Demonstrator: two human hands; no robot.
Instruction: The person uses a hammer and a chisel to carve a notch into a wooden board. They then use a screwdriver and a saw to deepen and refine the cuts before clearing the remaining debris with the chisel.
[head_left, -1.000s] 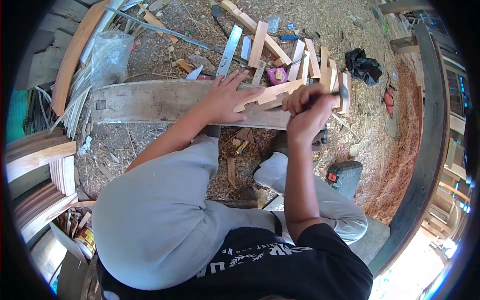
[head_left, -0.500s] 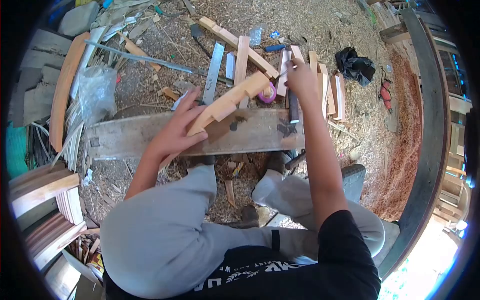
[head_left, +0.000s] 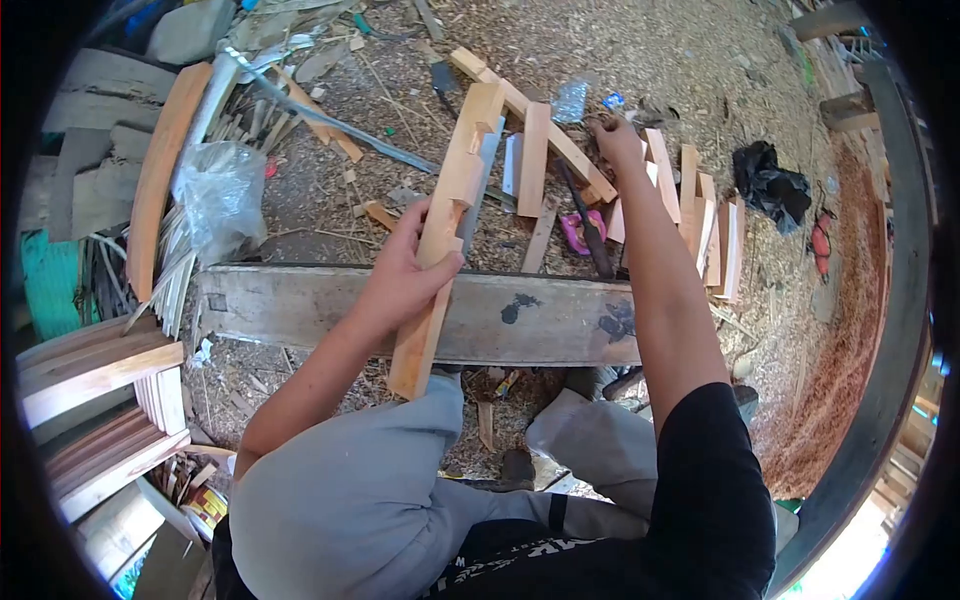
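My left hand (head_left: pixel 412 272) is closed around the middle of a notched wooden piece (head_left: pixel 462 180). The piece stands tilted, its lower end above my left thigh and its top pointing away from me. Stretched far forward, my right hand (head_left: pixel 620 142) is low over the ground beside the loose wood pieces. Its fingers are curled, and what they hold, if anything, is hidden. Nearer to me, a dark-handled tool (head_left: pixel 594 238) lies across a pink ring-shaped item (head_left: pixel 577 232). A crumpled clear plastic piece (head_left: pixel 570 101) and a small blue wrapper (head_left: pixel 613 101) lie close to my right fingers.
A thick plank (head_left: pixel 420 310) lies crosswise before my knees. Short wood blocks (head_left: pixel 712 240) lie at right, near a black plastic bag (head_left: pixel 772 182). At left are a clear plastic bag (head_left: pixel 222 205) and stacked wooden pieces (head_left: pixel 110 380). Shavings cover the ground (head_left: pixel 680 60).
The notched wooden piece has swung more upright in my left hand. My right hand has moved farther forward, away from the dark-handled tool, which now lies on the pink item. The view has shifted.
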